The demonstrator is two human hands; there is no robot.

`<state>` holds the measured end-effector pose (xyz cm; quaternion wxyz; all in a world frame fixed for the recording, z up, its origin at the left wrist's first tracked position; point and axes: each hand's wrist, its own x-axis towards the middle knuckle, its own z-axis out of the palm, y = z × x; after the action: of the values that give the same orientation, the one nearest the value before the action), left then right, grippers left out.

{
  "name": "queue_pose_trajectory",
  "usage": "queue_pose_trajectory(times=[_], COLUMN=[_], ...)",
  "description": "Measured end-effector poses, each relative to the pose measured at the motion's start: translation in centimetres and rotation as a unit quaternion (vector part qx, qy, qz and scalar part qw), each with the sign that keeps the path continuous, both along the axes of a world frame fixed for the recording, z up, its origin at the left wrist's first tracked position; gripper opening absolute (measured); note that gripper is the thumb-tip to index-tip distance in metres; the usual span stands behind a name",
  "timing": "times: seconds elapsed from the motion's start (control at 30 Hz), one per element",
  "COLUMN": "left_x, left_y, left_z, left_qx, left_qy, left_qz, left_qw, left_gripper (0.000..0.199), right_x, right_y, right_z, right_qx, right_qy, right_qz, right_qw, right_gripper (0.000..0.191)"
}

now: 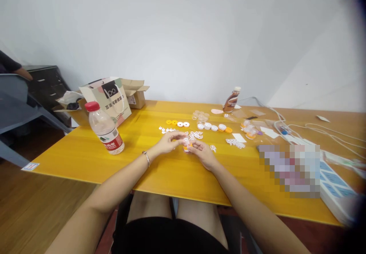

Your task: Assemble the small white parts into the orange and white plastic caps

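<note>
Between my two hands, just above the table, is a small round orange-and-white plastic piece [187, 146]. My right hand [204, 153] pinches it from the right side. My left hand [169, 142] has its fingers closed at the top and left of the same piece; the fingers partly hide it. Just beyond lie white openwork plastic pieces [195, 135], with another openwork piece [213, 148] right of my right hand. Small white parts [167, 130] sit behind my left hand. Farther back are yellow rings [171, 122], white rings [183, 124] and white round caps [211, 127].
A water bottle [107, 132] stands on the left, before a paper bag [110, 99] and an open carton [136, 94]. At the back is a brown drink bottle [231, 100]. Clear discs [200, 116], cables [328, 130] and a power strip [337, 189] lie rightward. Another person's arm [21, 71] shows far left.
</note>
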<state>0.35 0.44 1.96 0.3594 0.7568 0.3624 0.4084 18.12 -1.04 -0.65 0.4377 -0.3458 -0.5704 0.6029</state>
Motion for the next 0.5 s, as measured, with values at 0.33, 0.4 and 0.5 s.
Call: queue_pose_trajectory(times=[0.33, 0.4, 0.5], left_x=[0.0, 0.06, 0.26], left_y=[0.26, 0.29, 0.21], left_z=[0.74, 0.49, 0.1], left_qx=[-0.008, -0.002, -0.011], left_qy=[0.012, 0.03, 0.046], left_qz=[0.001, 0.021, 0.051], left_qw=[1.0, 0.999, 0.998], left_gripper=[0.027, 0.026, 0.031], right_x=[0.18, 0.0, -0.37], right_y=[0.42, 0.36, 0.27], right_z=[-0.02, -0.22, -0.52], right_qx=[0.005, 0.031, 0.061], right_qy=[0.003, -0.022, -0.05], right_qz=[0.012, -0.001, -0.036], right_qw=[1.0, 0.999, 0.996], right_gripper=[0.025, 0.024, 0.026])
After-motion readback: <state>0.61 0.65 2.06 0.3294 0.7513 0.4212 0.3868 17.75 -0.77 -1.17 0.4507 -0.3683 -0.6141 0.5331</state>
